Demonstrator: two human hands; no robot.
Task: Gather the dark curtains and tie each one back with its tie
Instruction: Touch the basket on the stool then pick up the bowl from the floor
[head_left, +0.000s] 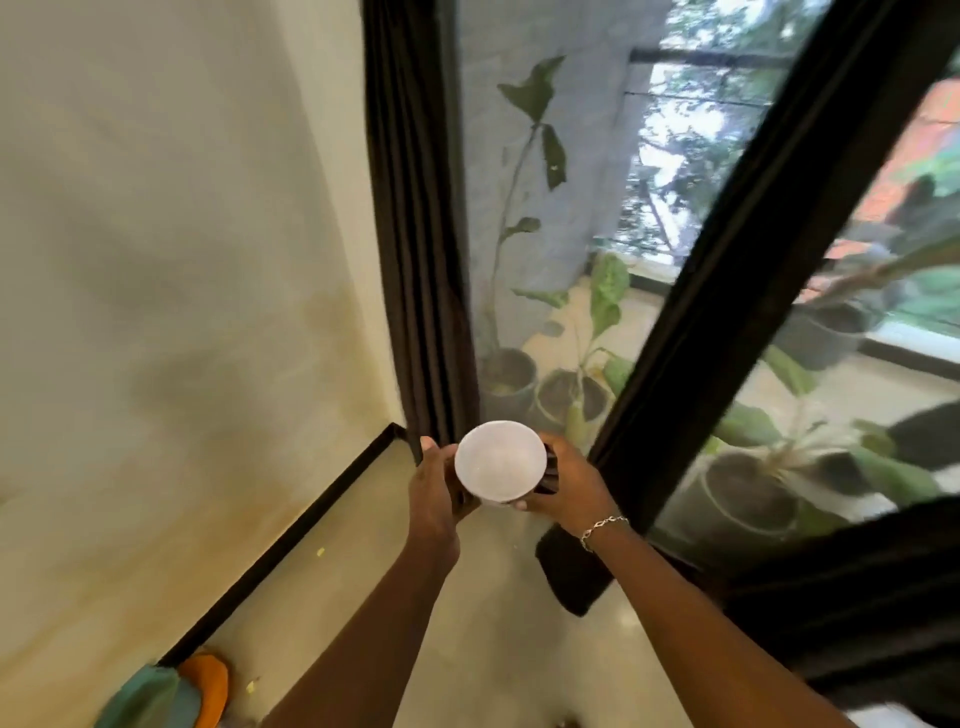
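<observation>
Curtain (415, 234), dark and already bunched into narrow folds, hangs down the left edge of the window beside the pale wall (156, 260), its lower end just above and behind the left hand. A second dark curtain (857, 597) lies in a heap at the lower right, under the right forearm. A black window frame (753, 249) slants across the glass, with potted plants (571, 395) beyond it. The cream floor (493, 649) meets the wall at a black skirting (291, 540); an orange and teal cloth (202, 686) lies in the near corner. The left hand (436, 483) and right hand (566, 483) grip a white cup (501, 460) between them, one on each side. A bracelet (602, 527) circles the right wrist. Neither hand touches a curtain.
</observation>
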